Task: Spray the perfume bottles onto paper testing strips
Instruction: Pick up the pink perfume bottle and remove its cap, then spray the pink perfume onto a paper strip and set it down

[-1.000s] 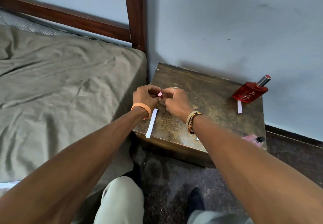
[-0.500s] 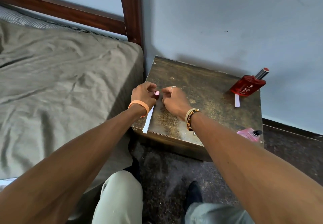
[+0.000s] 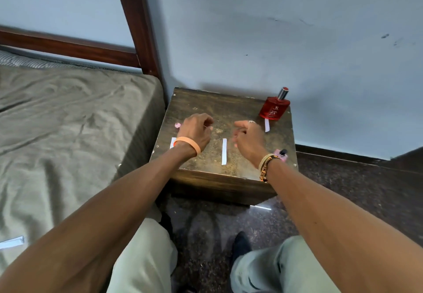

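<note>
A red perfume bottle stands at the far right corner of the small wooden table, with a white paper strip lying in front of it. A pink bottle lies at the table's right edge, partly behind my right wrist. Another strip lies in the middle of the table, and a third strip peeks out beside my left wrist. A small pink piece sits at the left edge. My left hand and my right hand hover over the table, fingers loosely curled, holding nothing.
A bed with an olive sheet and a dark wooden frame stands left of the table. A scrap of paper lies on the bed. The wall is right behind the table. My knees and a dark stone floor are below.
My hands were together pinching the small pink piece; they have moved apart. The pink piece now lies at the table's left edge, and the middle strip is uncovered.
</note>
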Tool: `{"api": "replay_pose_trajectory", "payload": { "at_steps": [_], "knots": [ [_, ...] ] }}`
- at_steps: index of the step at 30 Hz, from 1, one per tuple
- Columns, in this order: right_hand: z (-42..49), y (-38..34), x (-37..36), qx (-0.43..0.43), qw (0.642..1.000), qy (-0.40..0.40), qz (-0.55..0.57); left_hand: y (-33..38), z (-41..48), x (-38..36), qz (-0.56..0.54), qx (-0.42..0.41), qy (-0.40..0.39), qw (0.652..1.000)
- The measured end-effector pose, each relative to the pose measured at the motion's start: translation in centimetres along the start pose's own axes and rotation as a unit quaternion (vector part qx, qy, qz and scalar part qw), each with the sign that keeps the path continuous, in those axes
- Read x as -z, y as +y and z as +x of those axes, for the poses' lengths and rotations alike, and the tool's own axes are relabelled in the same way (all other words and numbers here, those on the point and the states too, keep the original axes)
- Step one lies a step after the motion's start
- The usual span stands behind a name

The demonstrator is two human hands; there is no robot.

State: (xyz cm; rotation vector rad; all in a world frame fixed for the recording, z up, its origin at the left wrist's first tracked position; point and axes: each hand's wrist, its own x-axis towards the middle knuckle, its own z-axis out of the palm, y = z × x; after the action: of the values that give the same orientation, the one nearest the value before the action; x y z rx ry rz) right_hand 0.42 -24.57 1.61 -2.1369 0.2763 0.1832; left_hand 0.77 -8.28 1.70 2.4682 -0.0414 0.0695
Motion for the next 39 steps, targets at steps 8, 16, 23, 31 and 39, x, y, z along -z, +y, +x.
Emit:
{"api": "replay_pose_trajectory", "payload": {
  "at_steps": [8,16,23,31,39],
  "knots": [
    [0.9,3.0,1.8,-0.043,0.997,0.041,0.049,3.6,0.3,-5.2,-0.002,0.036,-0.083,0.996],
    [2.3,5.2,-0.5,-0.075,0.993,-0.005,0.091,1.9,1.7,-8.9,0.087,0.074,-0.112,0.987],
    [2.8,6.2,-1.5,-0.079,0.99,-0.047,0.111,0.5,1.5,-10.2,0.135,0.078,-0.126,0.98],
    [3.1,7.0,-1.8,-0.088,0.99,-0.048,0.101,0.0,2.0,-10.2,0.096,0.089,-0.122,0.984],
    [3.6,6.8,-2.2,-0.085,0.991,-0.052,0.09,-0.1,2.1,-10.0,0.032,0.117,-0.106,0.987]
  ]
}}
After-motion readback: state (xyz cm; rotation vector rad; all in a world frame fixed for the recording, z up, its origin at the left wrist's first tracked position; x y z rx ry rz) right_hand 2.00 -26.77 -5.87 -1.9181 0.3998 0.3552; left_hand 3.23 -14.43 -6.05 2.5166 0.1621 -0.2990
